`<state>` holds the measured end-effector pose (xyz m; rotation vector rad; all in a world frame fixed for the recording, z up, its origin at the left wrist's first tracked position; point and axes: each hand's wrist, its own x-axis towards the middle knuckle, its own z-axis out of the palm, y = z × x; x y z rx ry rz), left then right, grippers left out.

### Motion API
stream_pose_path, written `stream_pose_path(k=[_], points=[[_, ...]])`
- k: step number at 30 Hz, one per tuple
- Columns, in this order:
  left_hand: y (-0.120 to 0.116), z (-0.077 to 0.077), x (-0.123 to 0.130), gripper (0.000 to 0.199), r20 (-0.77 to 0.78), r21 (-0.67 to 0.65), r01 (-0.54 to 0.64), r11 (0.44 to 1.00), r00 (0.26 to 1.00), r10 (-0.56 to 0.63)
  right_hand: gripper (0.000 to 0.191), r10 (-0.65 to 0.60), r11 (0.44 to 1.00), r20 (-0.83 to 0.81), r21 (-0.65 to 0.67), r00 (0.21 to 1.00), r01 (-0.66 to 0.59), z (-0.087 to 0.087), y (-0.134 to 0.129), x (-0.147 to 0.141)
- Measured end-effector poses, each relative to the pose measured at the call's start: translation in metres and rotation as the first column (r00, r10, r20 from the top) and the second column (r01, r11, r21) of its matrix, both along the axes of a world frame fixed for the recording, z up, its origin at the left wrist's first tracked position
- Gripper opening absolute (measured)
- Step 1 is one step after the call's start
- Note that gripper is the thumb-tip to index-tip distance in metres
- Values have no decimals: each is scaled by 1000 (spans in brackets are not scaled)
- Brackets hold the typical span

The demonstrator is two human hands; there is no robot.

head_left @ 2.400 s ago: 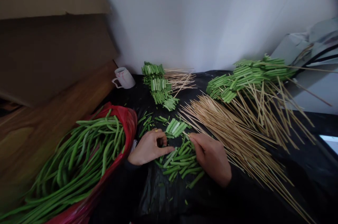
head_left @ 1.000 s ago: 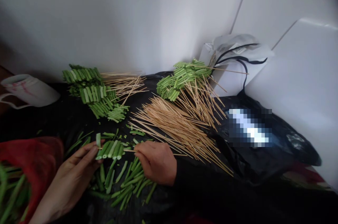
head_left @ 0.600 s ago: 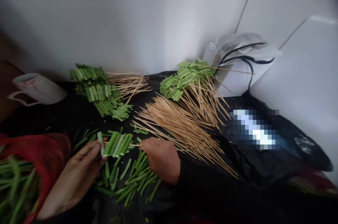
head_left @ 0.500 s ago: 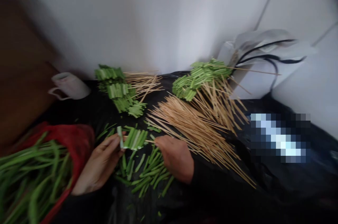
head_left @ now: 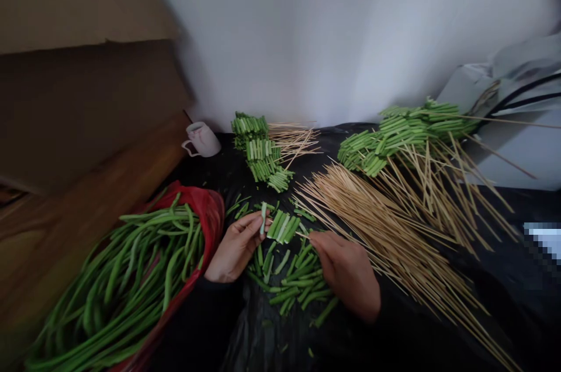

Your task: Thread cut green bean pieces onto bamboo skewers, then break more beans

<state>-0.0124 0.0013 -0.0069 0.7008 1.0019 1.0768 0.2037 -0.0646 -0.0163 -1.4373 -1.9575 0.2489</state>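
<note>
Between thumb and fingers, my left hand [head_left: 236, 244] pinches a short cut piece of green bean [head_left: 263, 218], upright at the tip of a bamboo skewer. My right hand [head_left: 348, 273] is closed on that bamboo skewer [head_left: 303, 235], its far end hidden in the fist. Several green bean pieces [head_left: 283, 227] sit side by side on the skewer between my hands. Below them, loose cut bean pieces [head_left: 302, 284] are scattered on black plastic sheeting [head_left: 249, 340].
A red bag [head_left: 213, 208] of long green beans [head_left: 131, 267] stands at left. Bare skewers [head_left: 363, 208] lie at right. Filled skewers are stacked at back centre [head_left: 263, 150] and back right [head_left: 407, 132]. A white mug [head_left: 204, 139] stands by the wall.
The view has swung left, so everything appears further right, and more of the bean bag shows. Both hands keep the same hold on the bean piece and skewer.
</note>
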Motion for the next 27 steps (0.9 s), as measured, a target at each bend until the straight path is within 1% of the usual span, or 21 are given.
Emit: stream_pose_path(k=[5,9,14,19,24,27], points=[[0,-2,0,29,-10,15,3,1000,1000,-2,28,-13,1000,33,7,999,13,-1,-1,1],[-1,-2,2,27,-41,45,36,998,999,-34,28,-15,1000,21,7,1000,15,-2,-1,1],[-3,-2,3,27,-149,121,71,990,987,-53,28,-23,1000,30,-5,999,23,-2,-1,0],[-4,-3,3,28,-222,133,79,988,974,-48,28,-17,1000,25,-22,1000,17,-2,-2,1],[-4,0,4,28,-197,139,27,990,980,1,28,-9,1000,16,-14,1000,10,-2,-2,1],[-4,0,4,28,-180,132,28,991,984,-4,28,-14,1000,20,-11,1000,14,-2,-2,1]])
